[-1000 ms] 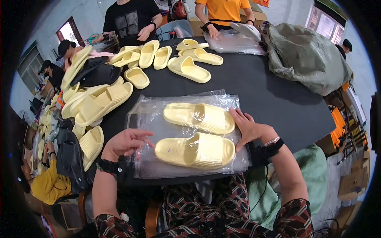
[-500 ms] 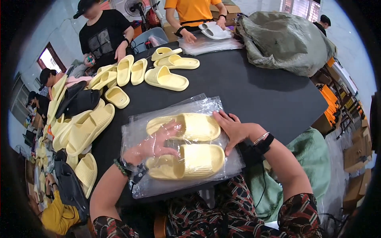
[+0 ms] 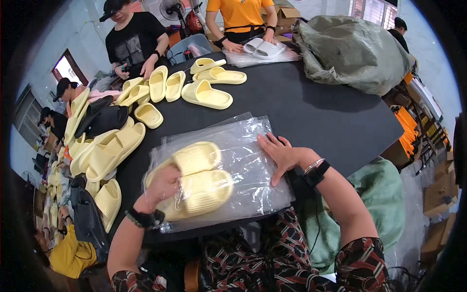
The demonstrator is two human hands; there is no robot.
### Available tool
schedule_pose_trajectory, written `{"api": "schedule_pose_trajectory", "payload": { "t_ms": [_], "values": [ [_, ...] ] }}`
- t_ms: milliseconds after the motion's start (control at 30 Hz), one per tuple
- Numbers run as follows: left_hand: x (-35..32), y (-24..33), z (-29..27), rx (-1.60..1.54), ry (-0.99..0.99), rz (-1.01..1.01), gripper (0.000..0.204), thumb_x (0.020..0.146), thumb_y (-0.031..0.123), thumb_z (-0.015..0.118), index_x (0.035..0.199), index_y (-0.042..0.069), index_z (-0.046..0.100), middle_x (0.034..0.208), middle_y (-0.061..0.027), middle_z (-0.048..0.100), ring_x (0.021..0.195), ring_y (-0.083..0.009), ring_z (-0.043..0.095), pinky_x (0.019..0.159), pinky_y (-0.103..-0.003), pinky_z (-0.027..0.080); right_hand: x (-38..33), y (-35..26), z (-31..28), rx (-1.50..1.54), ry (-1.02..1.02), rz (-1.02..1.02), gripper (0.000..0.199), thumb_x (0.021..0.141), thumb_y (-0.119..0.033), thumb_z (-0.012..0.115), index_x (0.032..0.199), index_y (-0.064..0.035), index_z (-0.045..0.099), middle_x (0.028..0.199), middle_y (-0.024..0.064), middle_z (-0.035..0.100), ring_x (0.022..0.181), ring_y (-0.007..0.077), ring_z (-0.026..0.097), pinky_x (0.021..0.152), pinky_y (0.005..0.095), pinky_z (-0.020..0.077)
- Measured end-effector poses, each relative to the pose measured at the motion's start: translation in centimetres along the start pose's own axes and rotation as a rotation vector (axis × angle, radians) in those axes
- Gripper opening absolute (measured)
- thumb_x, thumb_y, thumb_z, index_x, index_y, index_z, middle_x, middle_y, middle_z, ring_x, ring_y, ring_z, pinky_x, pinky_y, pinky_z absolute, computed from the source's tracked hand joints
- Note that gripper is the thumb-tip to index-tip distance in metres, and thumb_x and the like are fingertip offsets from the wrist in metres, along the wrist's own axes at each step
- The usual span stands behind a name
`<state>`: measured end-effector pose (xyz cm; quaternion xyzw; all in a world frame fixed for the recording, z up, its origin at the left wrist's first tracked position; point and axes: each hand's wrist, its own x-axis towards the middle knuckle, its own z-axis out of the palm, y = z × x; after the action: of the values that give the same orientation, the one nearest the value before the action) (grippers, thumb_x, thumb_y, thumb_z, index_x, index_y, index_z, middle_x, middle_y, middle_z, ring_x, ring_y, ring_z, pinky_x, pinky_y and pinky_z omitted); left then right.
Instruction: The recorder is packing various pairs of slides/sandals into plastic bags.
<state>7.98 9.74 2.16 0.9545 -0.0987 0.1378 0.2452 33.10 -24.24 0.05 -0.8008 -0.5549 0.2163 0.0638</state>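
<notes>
A clear plastic bag (image 3: 245, 160) lies on the near edge of the black table (image 3: 311, 112). Two pale yellow slide sandals (image 3: 202, 177) are stacked together inside it. My left hand (image 3: 158, 187) is inside the bag's left end, pressed against the sandals. My right hand (image 3: 281, 155) lies flat with fingers spread on the bag's right part, holding the film down.
Many loose yellow slides (image 3: 206, 92) lie across the far left of the table, with a heap (image 3: 104, 146) at the left edge. A big grey-green sack (image 3: 350, 48) fills the far right. Two people (image 3: 134, 39) work across the table; one handles white slides (image 3: 260, 46).
The two sandals, side by side on the bag a second ago, are now stacked inside it. My left hand has gone into the bag. The view has tilted.
</notes>
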Motion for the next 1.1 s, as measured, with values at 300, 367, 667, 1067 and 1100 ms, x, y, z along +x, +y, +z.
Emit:
{"api": "schedule_pose_trajectory", "payload": {
  "t_ms": [300,367,667,1067,1100],
  "values": [
    [-18.4,-4.4,-15.8,0.547,0.433,-0.561,0.020,0.077,0.000,0.060,0.093,0.000,0.072,0.082,-0.0216,0.069,0.070,-0.0319,0.065,0.061,-0.035,0.046,-0.1,-0.6,-0.8,0.006,-0.004,-0.046,0.161,0.039,-0.049,0.095,0.159,-0.0089,-0.004,0.167,0.0176,0.000,0.153,0.0375,-0.006,0.121,0.0558,0.0009],
    [-16.8,-0.5,-18.8,0.669,0.432,-0.728,0.018,0.077,-0.003,0.056,0.090,-0.002,0.070,0.075,-0.0165,0.068,0.064,-0.0236,0.061,0.058,-0.032,0.043,-0.5,-0.9,-1.1,0.014,-0.024,-0.043,0.160,0.040,-0.047,0.095,0.159,-0.0101,-0.004,0.167,0.0178,-0.001,0.153,0.0384,-0.006,0.121,0.0569,0.0023],
    [-5.5,14.6,-17.5,0.665,0.710,-0.408,0.019,0.078,-0.001,0.054,0.093,-0.003,0.065,0.089,-0.0246,0.066,0.082,-0.0370,0.066,0.074,-0.037,0.049,-2.9,-7.0,1.9,-0.073,0.082,-0.095,0.135,0.060,-0.063,0.084,0.160,-0.0142,0.009,0.166,0.0205,0.001,0.152,0.0423,-0.006,0.119,0.0610,0.0055],
    [7.7,15.9,-0.2,0.304,0.385,-0.019,0.008,0.070,0.008,0.066,0.069,0.000,0.064,0.071,-0.0183,0.064,0.071,-0.0363,0.063,0.070,-0.047,0.049,-3.6,-6.4,0.8,0.015,0.126,-0.312,0.124,0.047,-0.038,0.094,0.155,-0.0316,0.033,0.162,0.0069,0.029,0.152,0.0349,0.012,0.119,0.0614,0.0049],
    [7.9,15.2,0.9,0.348,0.366,-0.042,0.009,0.070,0.010,0.065,0.065,0.002,0.063,0.069,-0.0164,0.064,0.073,-0.0349,0.063,0.071,-0.048,0.049,-4.4,-6.8,0.1,0.014,0.121,-0.312,0.124,0.047,-0.038,0.094,0.155,-0.0316,0.033,0.162,0.0069,0.029,0.152,0.0349,0.012,0.119,0.0614,0.0049]
  ]
}}
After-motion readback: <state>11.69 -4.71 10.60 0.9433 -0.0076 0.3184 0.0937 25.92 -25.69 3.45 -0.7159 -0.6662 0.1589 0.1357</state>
